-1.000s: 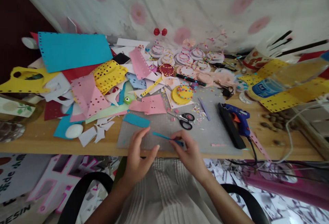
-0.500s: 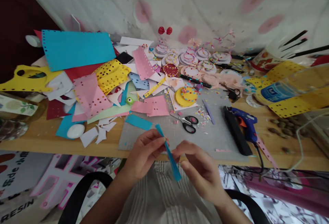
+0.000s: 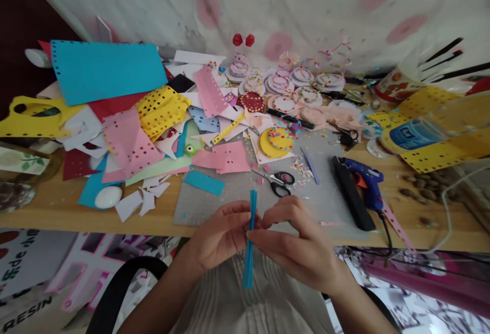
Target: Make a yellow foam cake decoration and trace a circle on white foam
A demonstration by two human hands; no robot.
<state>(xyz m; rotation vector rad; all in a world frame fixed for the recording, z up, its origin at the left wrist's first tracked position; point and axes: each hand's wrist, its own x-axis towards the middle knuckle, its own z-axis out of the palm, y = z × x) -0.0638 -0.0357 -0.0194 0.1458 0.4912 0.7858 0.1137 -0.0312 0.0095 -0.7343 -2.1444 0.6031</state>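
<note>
A narrow folded strip of blue paper [image 3: 248, 265] stands nearly upright between my hands, pinched at its middle and fanning slightly at both ends. My left hand [image 3: 224, 232] grips it from the left with thumb and fingers. From the right, my right hand [image 3: 294, 239] pinches the same strip, thumb and fingertips against it. Just beyond, a flat blue paper rectangle [image 3: 204, 183] and black-handled scissors [image 3: 281, 184] lie on the grey cutting mat [image 3: 237, 206].
Coloured paper scraps [image 3: 130, 142] pile up at the left. Decorated paper discs [image 3: 276, 142] stand further back. A blue glue gun [image 3: 365, 175], a black box-like bar [image 3: 352, 196] and a clear bottle [image 3: 413, 135] are on the right. A cable hangs at the desk edge.
The blue strip has turned from slanting to nearly upright. My right hand has moved left and now pinches it at the middle, beside my left fingers.
</note>
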